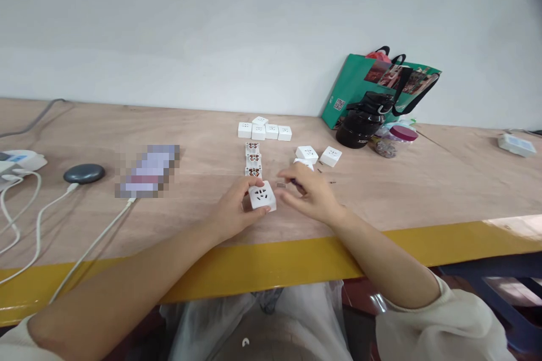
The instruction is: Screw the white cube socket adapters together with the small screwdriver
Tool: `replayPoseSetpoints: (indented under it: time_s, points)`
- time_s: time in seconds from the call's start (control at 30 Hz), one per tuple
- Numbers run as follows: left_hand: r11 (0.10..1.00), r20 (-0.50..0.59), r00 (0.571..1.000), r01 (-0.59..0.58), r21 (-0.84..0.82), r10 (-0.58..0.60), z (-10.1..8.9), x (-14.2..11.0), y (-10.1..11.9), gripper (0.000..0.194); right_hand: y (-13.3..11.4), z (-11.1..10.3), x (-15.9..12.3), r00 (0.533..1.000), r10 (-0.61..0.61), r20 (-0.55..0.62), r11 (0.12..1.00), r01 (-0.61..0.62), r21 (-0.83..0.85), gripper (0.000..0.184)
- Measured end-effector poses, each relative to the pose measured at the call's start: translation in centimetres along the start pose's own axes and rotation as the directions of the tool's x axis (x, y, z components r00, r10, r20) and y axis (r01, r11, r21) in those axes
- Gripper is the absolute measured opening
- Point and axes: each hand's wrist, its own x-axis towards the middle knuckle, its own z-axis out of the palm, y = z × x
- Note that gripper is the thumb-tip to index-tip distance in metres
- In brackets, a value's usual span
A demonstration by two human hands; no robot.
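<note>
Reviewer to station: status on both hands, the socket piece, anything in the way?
Left hand: fingers gripping white socket cover. Right hand: beside it, fingers apart. Open socket units close behind.

Nine white sockets (263, 196) — three open inserts (253, 159) — one bottle (359, 124), one bag (345, 90).

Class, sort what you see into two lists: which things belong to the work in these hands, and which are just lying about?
Likely in the work:
- white socket cover in the left hand
- copper-contact socket inserts
- other socket covers

Seemingly just lying about:
- phone
- green bag
- black flask
- round dark puck
</note>
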Motion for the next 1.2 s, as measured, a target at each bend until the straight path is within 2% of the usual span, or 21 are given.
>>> replayPoseSetpoints:
  time_s: [0.07, 0.13, 0.2, 0.27, 0.37, 0.5, 0.77, 1.0, 1.2]
  points:
    - [0.999, 0.054, 0.997, 0.054, -0.008, -0.053, 0.1, -0.1, -0.2, 0.045, 0.0, 0.0, 0.0, 0.965, 0.125, -0.230, 0.982, -0.088, 0.165, 0.012]
    - [0.995, 0.083, 0.993, 0.086, 0.040, -0.089, 0.2, -0.2, -0.2, 0.048, -0.2, 0.2, 0.2, 0.887, 0.270, -0.376, 0.924, -0.128, 0.361, 0.016]
    - [0.991, 0.098, 0.991, 0.078, 0.109, -0.089, 0.4, -0.2, -0.2, 0.049, -0.3, 0.4, 0.3, 0.819, 0.367, -0.441, 0.862, -0.121, 0.492, 0.020]
    - [0.988, 0.116, 0.992, 0.032, 0.154, -0.050, 0.6, -0.2, 0.0, 0.048, -0.5, 0.7, 0.5, 0.793, 0.410, -0.452, 0.833, -0.123, 0.540, 0.020]
    - [0.981, 0.138, 0.990, -0.046, 0.186, 0.021, 0.7, -0.3, 0.2, 0.047, -0.8, 1.0, 0.6, 0.816, 0.396, -0.422, 0.836, -0.130, 0.532, 0.020]
    - [0.972, 0.143, 0.988, -0.082, 0.220, 0.051, 0.7, -0.3, 0.3, 0.046, -0.9, 1.1, 0.5, 0.857, 0.347, -0.380, 0.859, -0.128, 0.496, 0.021]
    - [0.973, 0.155, 0.987, -0.079, 0.216, 0.045, 0.6, -0.3, 0.3, 0.045, -0.4, 1.2, 0.0, 0.896, 0.300, -0.328, 0.913, -0.169, 0.372, 0.021]
    - [0.974, 0.143, 0.987, -0.099, 0.205, 0.071, 0.8, -0.3, -0.1, 0.045, 0.0, 1.1, -0.1, 0.905, 0.276, -0.324, 0.934, -0.172, 0.313, 0.019]
    - [0.974, 0.139, 0.987, -0.109, 0.198, 0.082, 0.7, -0.3, -0.1, 0.044, -0.6, 1.0, 0.0, 0.949, 0.134, -0.285, 0.939, -0.030, 0.342, 0.011]
